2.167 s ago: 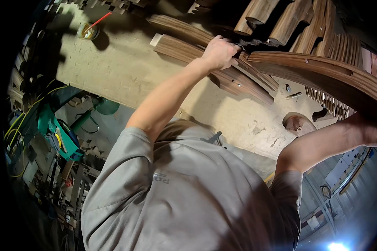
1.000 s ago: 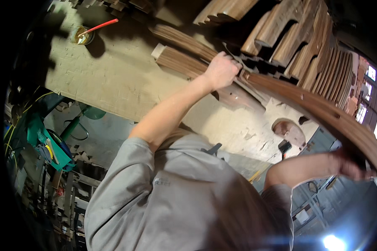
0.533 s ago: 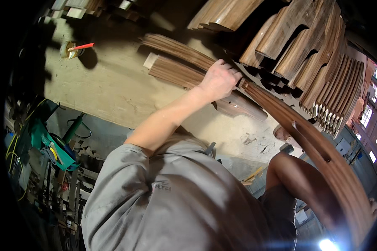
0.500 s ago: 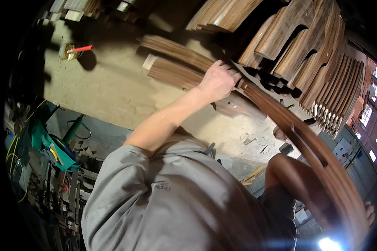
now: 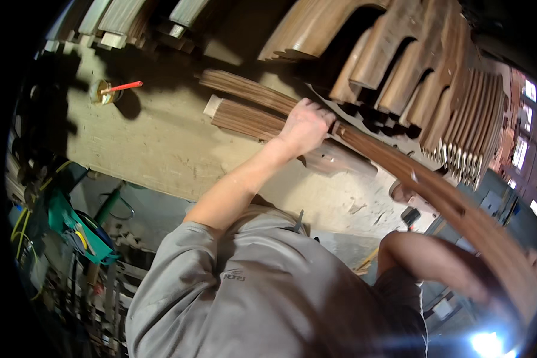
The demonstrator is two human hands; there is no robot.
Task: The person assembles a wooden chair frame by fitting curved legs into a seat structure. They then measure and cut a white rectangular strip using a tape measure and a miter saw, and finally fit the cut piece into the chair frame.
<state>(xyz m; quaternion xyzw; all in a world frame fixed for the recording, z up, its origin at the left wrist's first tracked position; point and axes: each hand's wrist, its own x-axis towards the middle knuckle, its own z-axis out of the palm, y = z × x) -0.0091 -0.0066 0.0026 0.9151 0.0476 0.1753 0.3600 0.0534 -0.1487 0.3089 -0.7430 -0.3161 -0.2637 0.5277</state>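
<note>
A long, curved brown wooden piece [image 5: 394, 158] slants from the bench's middle toward the lower right. My left hand [image 5: 307, 126] is closed around its upper end, fingers curled over the far side. Fingers of my right hand [image 5: 534, 262] show beyond the piece's wide lower end, gripping its outer edge; the palm is hidden and the area is blurred. Two wooden lengths, an upper strip [image 5: 244, 85] and a lower strip [image 5: 244, 118] with a pale end, lie on the bench left of my left hand. Under my left forearm sits another shaped wooden part [image 5: 340, 160].
Curved wooden parts [image 5: 394, 77] stand stacked along the bench's far right, near the held piece. A small pot [image 5: 101, 92] with a red-handled brush rests on the bench [image 5: 149, 149] at left. A green bin [image 5: 77, 230] hangs below the bench's near edge.
The wooden piece has rolled, so its long slot shows far less now. My right hand has risen with the lower end. The whole view has shifted slightly.
</note>
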